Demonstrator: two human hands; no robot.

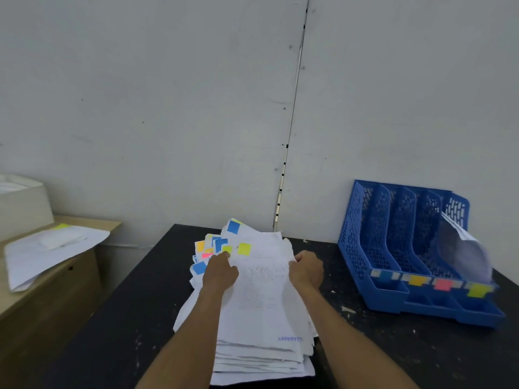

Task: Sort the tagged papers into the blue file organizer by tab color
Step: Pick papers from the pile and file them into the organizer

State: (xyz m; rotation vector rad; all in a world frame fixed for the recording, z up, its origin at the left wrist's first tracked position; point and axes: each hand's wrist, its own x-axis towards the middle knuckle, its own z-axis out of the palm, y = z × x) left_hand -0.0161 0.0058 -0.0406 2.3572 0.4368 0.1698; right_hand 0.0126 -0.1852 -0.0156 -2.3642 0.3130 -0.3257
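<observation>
Head view: thick stack of white tagged papers [261, 327] is seen on the black desk [126, 304], left of the blue perforated plastic file organizer [362, 248].
Left grip [220, 272]: laid on the top sheet [261, 276] beside its yellow tab [244, 249]; closure cannot be told.
Right grip [306, 269]: curled round that sheet's organizer-side edge.
Progress: only the yellow-labelled end slot [466, 248] is filled; most sorting is judged left.

A: Any legible text?
B: One blue stamp [290, 338], reads "APPROVE", last letter unclear, near-right corner of top sheet [261, 290]. Body print too blurred to read.
</observation>
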